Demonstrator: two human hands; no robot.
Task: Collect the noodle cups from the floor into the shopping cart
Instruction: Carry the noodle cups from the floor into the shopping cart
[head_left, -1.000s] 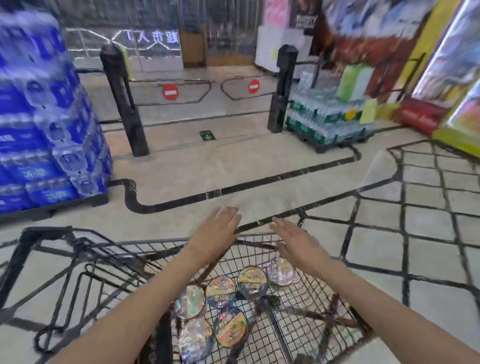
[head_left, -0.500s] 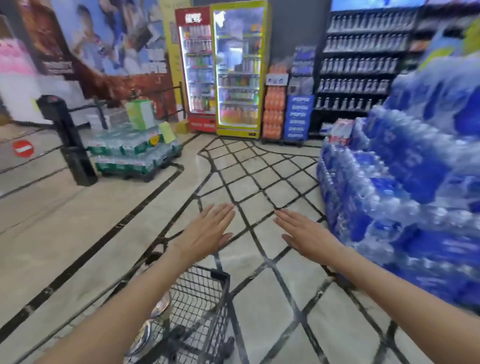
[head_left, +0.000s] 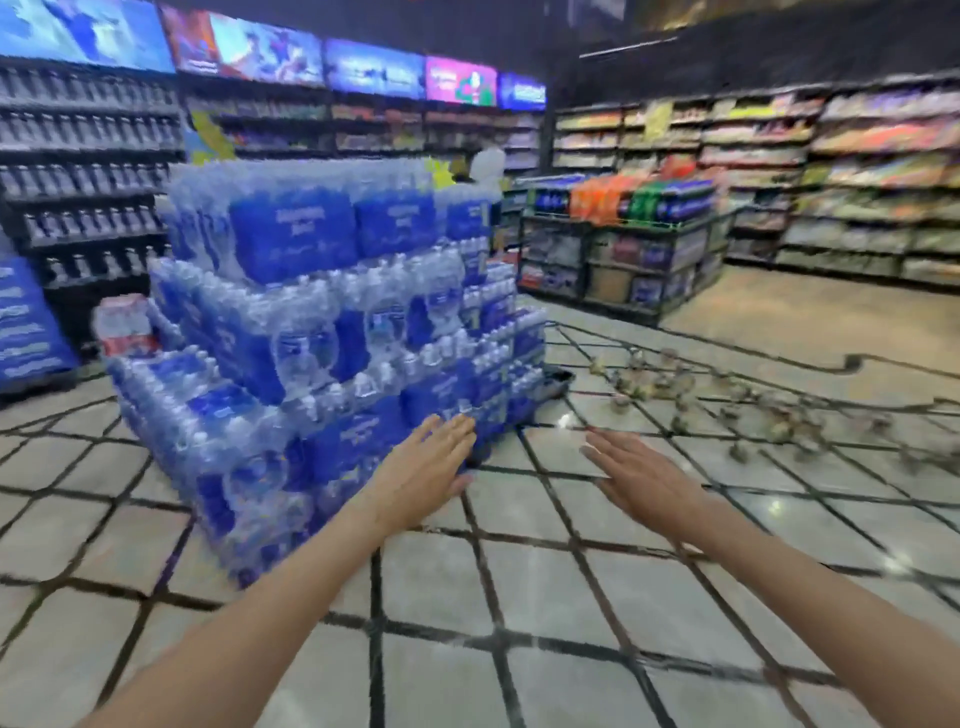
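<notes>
Left hand: we hold our left hand out flat, fingers straight and together, gripping nothing, in front of the stack of water bottle packs.
Right hand: our right hand is likewise flat and empty, apart from the left, over the tiled floor.
Noodle cups: many noodle cups lie scattered on the floor, well ahead to the right, blurred.
Shopping cart: not in view, so we cannot tell what it holds.
Progress: we judge much is left; those cups are not yet collected.
Shelves: stocked shelves line the back.
</notes>
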